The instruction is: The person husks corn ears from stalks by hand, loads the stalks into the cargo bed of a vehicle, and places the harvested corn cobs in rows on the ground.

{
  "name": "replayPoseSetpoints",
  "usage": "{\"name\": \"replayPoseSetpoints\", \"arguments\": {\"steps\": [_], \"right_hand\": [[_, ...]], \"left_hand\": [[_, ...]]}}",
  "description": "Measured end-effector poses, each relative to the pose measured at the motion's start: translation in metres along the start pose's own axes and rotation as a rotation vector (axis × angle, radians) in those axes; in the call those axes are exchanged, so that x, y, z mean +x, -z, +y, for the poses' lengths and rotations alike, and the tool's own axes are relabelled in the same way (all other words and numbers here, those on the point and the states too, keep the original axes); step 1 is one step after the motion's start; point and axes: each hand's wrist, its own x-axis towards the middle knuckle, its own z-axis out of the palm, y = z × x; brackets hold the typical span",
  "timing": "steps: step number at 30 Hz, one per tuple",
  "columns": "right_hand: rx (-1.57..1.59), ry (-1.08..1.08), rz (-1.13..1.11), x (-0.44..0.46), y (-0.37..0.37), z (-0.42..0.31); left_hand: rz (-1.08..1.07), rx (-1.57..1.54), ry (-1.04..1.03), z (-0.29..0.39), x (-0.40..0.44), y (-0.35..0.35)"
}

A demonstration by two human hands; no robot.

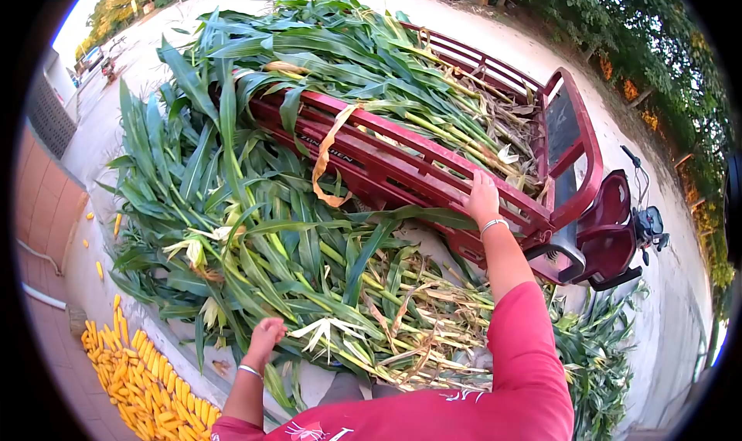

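Status from the head view: 2 hands in frame, neither visibly lifting anything. My right hand (483, 197) is on the side rail (433, 153) of the red cart (595, 143), fingers laid over it; can't tell if they close fully around it. My left hand (267, 337) hangs over the ground heap, fingers loosely curled, nothing seen in them; can't tell if they're fully closed.

Corn stalks are in 2 main places. Stalks in the bed (348, 62): thick layer, leafy ends hanging out at the rear, dry ends toward the seat (607, 236). Stalks on the ground (309, 244): big heap alongside, plus more green ones (595, 356) near the cart's front end.

Progress, my read: partial. Bed well covered, lots outside it. Bare yellow cobs (154, 383) form 1 pile at lower left. At least 1 pale husk (321, 331), peeled open, lies among the ground stalks.
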Motion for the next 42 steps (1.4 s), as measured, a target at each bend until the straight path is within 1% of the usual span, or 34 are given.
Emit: {"name": "replayPoseSetpoints", "arguments": {"steps": [2,5,7,8,9,11,13,15,17,19,21,23,24,25,27,28,29,31,32,33,35,37,39,42], "right_hand": [[-0.064,-0.020,0.029,0.019,-0.026,0.018],[-0.139,-0.069,-0.031,0.044,-0.045,0.038],[-0.180,-0.070,-0.275,0.062,-0.044,0.049],[-0.168,0.022,-0.217,0.071,-0.059,0.063],[-0.101,0.096,-0.235,0.078,-0.063,0.074],[-0.070,0.181,-0.246,0.084,-0.072,0.089],[-0.012,0.200,-0.279,0.088,-0.066,0.089],[0.023,0.201,-0.286,0.091,-0.065,0.091],[0.108,0.208,-0.307,0.094,-0.059,0.092],[0.132,0.170,-0.347,0.097,-0.065,0.095],[0.130,0.149,-0.349,0.100,-0.056,0.090],[0.144,0.121,-0.314,0.100,-0.062,0.092],[0.128,0.112,-0.336,0.102,-0.059,0.089],[0.122,0.114,-0.336,0.103,-0.061,0.091],[0.126,0.113,-0.336,0.104,-0.064,0.091],[0.116,0.116,-0.323,0.104,-0.065,0.091],[0.107,0.111,-0.333,0.103,-0.068,0.093],[0.135,0.139,-0.303,0.103,-0.074,0.096],[0.123,0.137,-0.310,0.104,-0.073,0.095],[0.116,0.135,-0.315,0.105,-0.073,0.094],[0.113,0.137,-0.325,0.106,-0.071,0.094],[0.108,0.143,-0.328,0.106,-0.069,0.094],[0.139,0.141,-0.315,0.107,-0.069,0.095],[0.134,0.123,-0.352,0.104,-0.070,0.096]], "left_hand": [[-0.060,0.040,-0.088,0.053,0.030,-0.029],[-0.183,0.061,-0.227,0.134,0.061,-0.087],[-0.281,0.120,-0.338,0.190,0.076,-0.134],[-0.307,0.169,-0.426,0.213,0.089,-0.157],[-0.335,0.214,-0.514,0.235,0.102,-0.181],[-0.394,0.236,-0.624,0.285,0.124,-0.234],[-0.403,0.318,-0.782,0.330,0.153,-0.285],[-0.448,0.313,-0.898,0.359,0.202,-0.339],[-0.448,0.449,-1.025,0.386,0.254,-0.396],[-0.360,0.721,-1.118,0.411,0.297,-0.449],[-0.236,1.014,-1.099,0.425,0.339,-0.495],[-0.123,1.210,-1.003,0.425,0.377,-0.531],[-0.155,1.325,-0.846,0.431,0.387,-0.545],[-0.163,1.323,-0.842,0.432,0.395,-0.556],[-0.160,1.469,-0.751,0.422,0.426,-0.581],[-0.113,1.473,-0.831,0.414,0.440,-0.591],[-0.127,1.466,-0.830,0.413,0.447,-0.599],[-0.248,1.591,-0.817,0.417,0.463,-0.610],[-0.290,1.640,-0.778,0.417,0.471,-0.614],[-0.298,1.634,-0.779,0.414,0.476,-0.614],[-0.296,1.748,-0.771,0.403,0.491,-0.615],[-0.177,1.729,-0.875,0.387,0.503,-0.615],[-0.154,1.802,-0.960,0.390,0.502,-0.614],[-0.095,1.840,-1.007,0.377,0.518,-0.615]]}}
